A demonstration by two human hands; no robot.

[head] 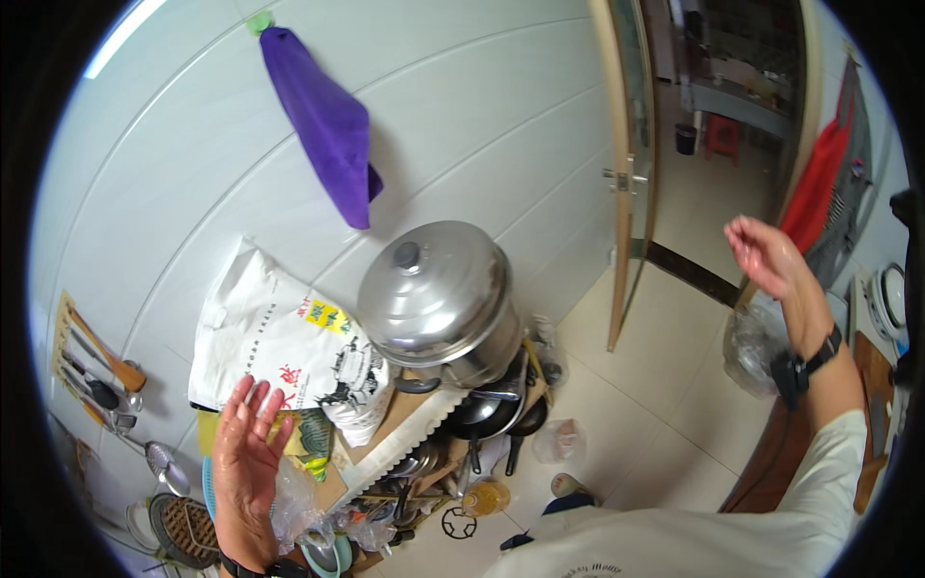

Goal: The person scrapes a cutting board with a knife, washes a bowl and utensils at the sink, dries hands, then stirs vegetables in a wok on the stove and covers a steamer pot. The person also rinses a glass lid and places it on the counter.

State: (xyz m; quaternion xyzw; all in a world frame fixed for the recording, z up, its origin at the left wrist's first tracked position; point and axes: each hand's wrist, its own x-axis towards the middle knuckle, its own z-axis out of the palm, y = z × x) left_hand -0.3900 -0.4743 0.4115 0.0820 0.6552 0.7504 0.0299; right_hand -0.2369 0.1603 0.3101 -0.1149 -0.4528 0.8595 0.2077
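My left hand [249,448] is raised, wet and empty, its fingers spread and the palm showing. From this view it overlaps the lower edge of a white printed sack [278,336] on a low shelf unit. Right of the sack stands a large stainless steel steamer pot [441,296] with a domed, black-knobbed lid. Well to the right, my right hand [769,256] hangs in the air with loosely curled fingers and nothing in it; it looks wet too. Black bands circle both wrists, and the right one carries a small black device [791,372].
A purple cloth [318,123] hangs on the tiled wall. Utensils hang from a rack [69,347] at left. Black-handled pans [480,419] crowd the shelf below the pot. A jar of yellow liquid [485,498] stands on the floor. An open door [620,180] is ahead; red cloth [816,191] hangs right.
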